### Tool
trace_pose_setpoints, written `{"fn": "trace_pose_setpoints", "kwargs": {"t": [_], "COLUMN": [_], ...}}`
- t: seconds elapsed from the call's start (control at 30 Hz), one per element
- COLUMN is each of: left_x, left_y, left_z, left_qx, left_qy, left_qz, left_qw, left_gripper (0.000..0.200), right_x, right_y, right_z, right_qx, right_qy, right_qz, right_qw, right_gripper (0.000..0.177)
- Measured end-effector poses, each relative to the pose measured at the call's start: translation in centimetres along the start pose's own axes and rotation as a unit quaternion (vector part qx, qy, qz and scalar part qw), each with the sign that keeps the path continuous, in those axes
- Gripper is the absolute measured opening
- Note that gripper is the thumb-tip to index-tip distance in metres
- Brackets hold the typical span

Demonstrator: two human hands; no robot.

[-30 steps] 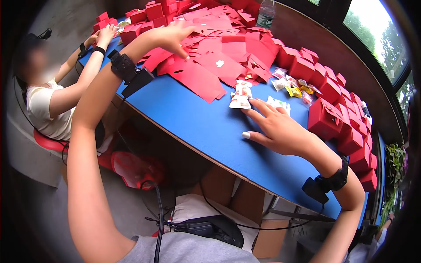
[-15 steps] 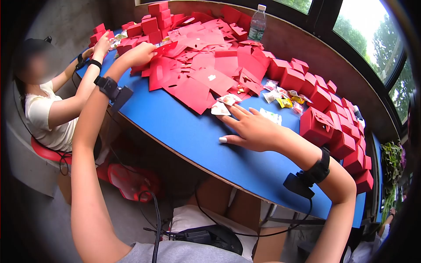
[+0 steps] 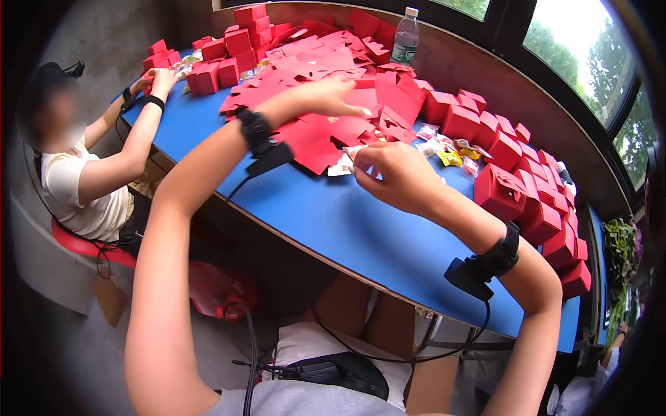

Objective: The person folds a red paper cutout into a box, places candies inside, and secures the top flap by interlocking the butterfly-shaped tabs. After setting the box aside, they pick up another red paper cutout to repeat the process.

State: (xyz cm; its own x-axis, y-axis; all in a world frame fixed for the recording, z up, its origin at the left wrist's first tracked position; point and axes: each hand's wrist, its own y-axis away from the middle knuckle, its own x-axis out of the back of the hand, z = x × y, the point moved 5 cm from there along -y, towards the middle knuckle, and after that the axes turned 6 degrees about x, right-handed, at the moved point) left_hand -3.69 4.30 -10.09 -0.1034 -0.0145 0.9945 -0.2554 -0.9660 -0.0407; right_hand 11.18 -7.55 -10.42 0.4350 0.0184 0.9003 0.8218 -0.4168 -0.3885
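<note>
My left hand is held over a heap of flat red box blanks, its thumb and fingers apart; nothing I can make out is gripped in it. Closer to me, my right hand hovers at the heap's near edge with fingers curled and thumb drawn in toward them. Whatever those fingertips hold, if anything, is hidden. Just left of them lie small white wrapped packets, partly on the red card and partly on the blue table.
Folded red boxes are stacked along the right side. Wrapped sweets lie beside them. A water bottle stands at the back by the window. On the left a co-worker handles a red item near more red boxes.
My left hand has moved right from the heap's left side, and the red card it held no longer shows in it. My right hand has gone from lying flat with spread fingers to curled.
</note>
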Motion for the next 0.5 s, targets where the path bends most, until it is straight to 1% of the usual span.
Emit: {"fn": "trace_pose_setpoints", "kwargs": {"t": [0.03, 0.07, 0.13, 0.2, 0.23, 0.27, 0.3, 0.33, 0.4, 0.43, 0.47, 0.5], "left_x": [-0.7, -1.3, -1.7, -0.9, -0.6, -0.2, 0.8, 1.5, 4.1, 5.6, 7.1, 7.8], "left_y": [-1.1, -2.0, -3.9, -4.4, -5.4, -6.3, -6.1, -5.9, -5.8, -5.1, -3.9, -4.0], "left_z": [1.5, 2.5, 3.4, 2.9, 2.2, 0.9, 0.2, -0.8, -2.1, -2.7, -3.2, -4.3], "left_qx": [-0.011, -0.017, -0.065, -0.08, -0.099, -0.098, -0.081, -0.061, -0.141, -0.131, -0.13, -0.107], "left_qy": [-0.027, -0.04, -0.063, 0.047, 0.049, 0.09, 0.157, 0.223, 0.154, 0.191, 0.176, 0.303], "left_qz": [-0.013, -0.037, -0.041, 0.02, 0.07, 0.105, 0.094, 0.082, 0.201, 0.294, 0.416, 0.413], "left_qw": [0.999, 0.998, 0.995, 0.996, 0.991, 0.986, 0.98, 0.969, 0.957, 0.928, 0.883, 0.852], "left_gripper": [0.094, 0.089, 0.064, 0.036, 0.035, 0.033, 0.032, 0.032, 0.033, 0.035, 0.035, 0.034], "right_x": [0.0, 0.1, 1.3, 2.1, 2.6, 3.0, 3.5, 3.4, 3.6, 3.1, 2.9, 2.6], "right_y": [0.2, 0.5, 1.4, 3.1, 4.0, 4.8, 5.3, 6.0, 6.8, 7.2, 7.4, 7.6], "right_z": [0.0, -0.1, -0.8, -0.5, 0.0, 0.7, 1.5, 2.6, 4.0, 5.1, 5.7, 6.1], "right_qx": [0.01, 0.018, 0.001, -0.001, -0.011, -0.021, -0.042, -0.086, -0.137, -0.159, -0.155, -0.159], "right_qy": [0.004, 0.008, 0.01, -0.01, -0.035, -0.062, -0.068, -0.108, -0.208, -0.26, -0.26, -0.276], "right_qz": [0.006, 0.012, 0.007, 0.023, 0.056, 0.088, 0.098, 0.104, 0.115, 0.098, 0.103, 0.096], "right_qw": [1.0, 1.0, 1.0, 1.0, 0.998, 0.994, 0.992, 0.985, 0.962, 0.947, 0.947, 0.943], "right_gripper": [0.012, 0.011, 0.01, 0.014, 0.014, 0.013, 0.013, 0.015, 0.017, 0.018, 0.018, 0.019]}}
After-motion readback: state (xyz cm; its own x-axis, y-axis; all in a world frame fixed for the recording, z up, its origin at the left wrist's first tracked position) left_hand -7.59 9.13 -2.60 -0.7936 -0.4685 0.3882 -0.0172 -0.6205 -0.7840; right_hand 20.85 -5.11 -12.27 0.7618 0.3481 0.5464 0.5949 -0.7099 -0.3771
